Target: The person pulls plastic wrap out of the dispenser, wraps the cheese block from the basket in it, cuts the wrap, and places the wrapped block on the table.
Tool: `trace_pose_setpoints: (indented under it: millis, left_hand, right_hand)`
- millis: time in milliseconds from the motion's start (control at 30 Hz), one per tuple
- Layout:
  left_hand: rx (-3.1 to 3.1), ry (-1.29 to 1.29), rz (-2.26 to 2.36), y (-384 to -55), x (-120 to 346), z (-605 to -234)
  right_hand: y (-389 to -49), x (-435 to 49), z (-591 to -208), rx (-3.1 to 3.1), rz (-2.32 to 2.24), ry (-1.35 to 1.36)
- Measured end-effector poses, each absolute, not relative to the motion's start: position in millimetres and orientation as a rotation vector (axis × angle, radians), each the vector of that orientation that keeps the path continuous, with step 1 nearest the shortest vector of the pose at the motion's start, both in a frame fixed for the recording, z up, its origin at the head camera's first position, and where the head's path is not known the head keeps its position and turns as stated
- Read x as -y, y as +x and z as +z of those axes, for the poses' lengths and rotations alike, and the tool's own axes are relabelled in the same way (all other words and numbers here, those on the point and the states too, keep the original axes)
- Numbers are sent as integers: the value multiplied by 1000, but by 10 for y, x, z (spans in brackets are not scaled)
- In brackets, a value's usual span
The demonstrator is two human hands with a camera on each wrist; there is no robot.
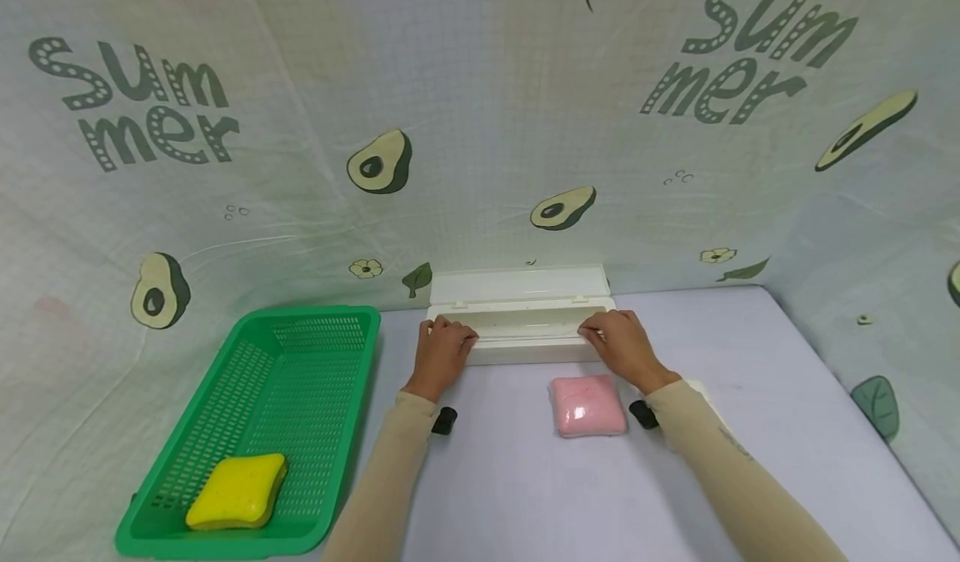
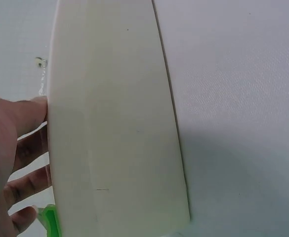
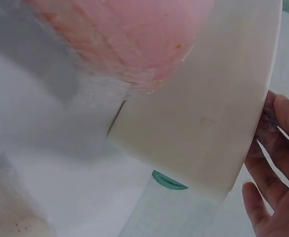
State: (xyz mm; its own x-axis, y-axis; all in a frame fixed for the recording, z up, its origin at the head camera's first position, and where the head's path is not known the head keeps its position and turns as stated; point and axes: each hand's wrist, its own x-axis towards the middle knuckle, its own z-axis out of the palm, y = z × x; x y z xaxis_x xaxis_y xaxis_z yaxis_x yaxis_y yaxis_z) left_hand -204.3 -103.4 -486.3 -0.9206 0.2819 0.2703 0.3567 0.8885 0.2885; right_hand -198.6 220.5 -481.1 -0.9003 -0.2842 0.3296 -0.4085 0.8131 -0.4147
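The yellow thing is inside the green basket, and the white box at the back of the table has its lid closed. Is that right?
Not quite: the lid isn't closed, it's open. The head view shows it tipped back behind the white box, so you can see inside. The yellow thing is in the green basket, just as you said.

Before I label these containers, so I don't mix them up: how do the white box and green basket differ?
The white box has a lid raised open, while the green basket shows none. The box's front is solid; the basket's sides are perforated. Both stand open on top.
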Motion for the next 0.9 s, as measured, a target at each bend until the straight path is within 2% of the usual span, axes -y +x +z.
trace_pose_setpoints:
  millis: [900]
  left_hand:
    - [2449,-529,-58,-2004,1081,-4903]
  right_hand:
    - [-1853,-2242,-4753,2629,768,494]
